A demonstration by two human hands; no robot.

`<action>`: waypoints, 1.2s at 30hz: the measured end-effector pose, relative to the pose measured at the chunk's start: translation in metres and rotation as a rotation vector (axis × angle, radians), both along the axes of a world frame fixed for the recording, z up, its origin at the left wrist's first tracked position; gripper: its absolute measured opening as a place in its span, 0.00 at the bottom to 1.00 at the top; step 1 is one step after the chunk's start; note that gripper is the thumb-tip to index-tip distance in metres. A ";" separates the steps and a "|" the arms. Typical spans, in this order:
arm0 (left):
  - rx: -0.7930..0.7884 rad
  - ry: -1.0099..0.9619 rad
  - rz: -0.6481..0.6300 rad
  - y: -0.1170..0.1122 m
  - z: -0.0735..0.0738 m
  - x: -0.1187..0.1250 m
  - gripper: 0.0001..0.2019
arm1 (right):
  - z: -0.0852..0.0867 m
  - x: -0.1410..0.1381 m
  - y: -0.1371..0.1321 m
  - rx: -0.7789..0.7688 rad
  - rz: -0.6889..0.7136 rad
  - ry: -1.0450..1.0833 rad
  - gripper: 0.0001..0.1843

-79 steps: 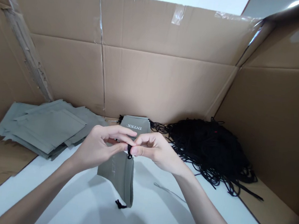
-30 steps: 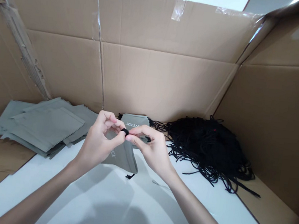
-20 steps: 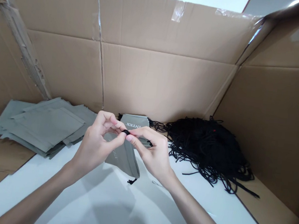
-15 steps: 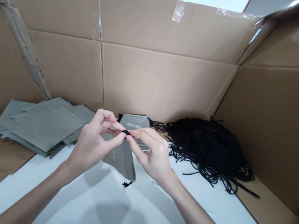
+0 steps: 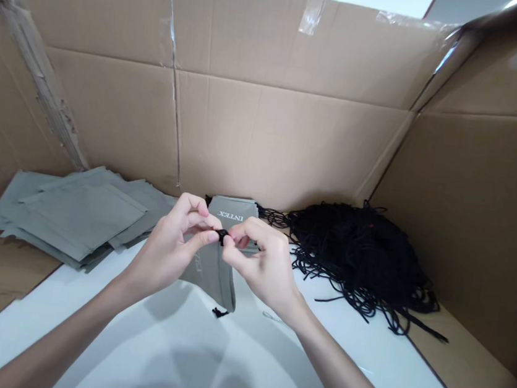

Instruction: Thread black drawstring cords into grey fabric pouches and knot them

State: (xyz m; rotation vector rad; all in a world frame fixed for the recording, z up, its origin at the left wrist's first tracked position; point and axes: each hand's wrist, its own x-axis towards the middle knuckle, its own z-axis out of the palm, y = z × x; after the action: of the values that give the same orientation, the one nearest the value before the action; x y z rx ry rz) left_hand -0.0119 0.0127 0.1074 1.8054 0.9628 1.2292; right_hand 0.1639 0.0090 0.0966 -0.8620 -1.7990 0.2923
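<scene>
Between the fingertips of both hands is a small bunched loop of black cord (image 5: pixel 223 235). My left hand (image 5: pixel 175 244) pinches it from the left with thumb and fingers. From the other side my right hand (image 5: pixel 263 257) pinches the same cord, its fingers curled. A grey fabric pouch (image 5: pixel 216 276) with pale lettering hangs below the cord, tilted, its upper part partly behind my left hand. A short black cord end pokes out at the pouch's lower corner. Behind my hands lies a stack of grey pouches (image 5: pixel 233 207) printed INTEX.
Loose grey pouches (image 5: pixel 83 217) are heaped at the left. A tangled pile of black cords (image 5: pixel 358 261) lies at the right, with strands spreading over the white table (image 5: pixel 316 344). Cardboard walls (image 5: pixel 283 141) rise at the back and both sides.
The black cord has gone from a smooth loop to a tighter bunch at my fingertips. My right hand's fingers have curled in more; the pouch's lower end has shifted slightly.
</scene>
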 end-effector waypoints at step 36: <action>0.064 0.085 0.062 -0.003 0.000 -0.001 0.07 | 0.000 0.007 0.003 -0.008 0.071 -0.054 0.10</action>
State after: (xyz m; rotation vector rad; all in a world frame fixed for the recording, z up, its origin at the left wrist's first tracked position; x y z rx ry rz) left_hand -0.0130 0.0100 0.1076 1.9038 1.0450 1.2428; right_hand 0.1707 0.0116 0.0966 -0.8196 -1.8829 0.3252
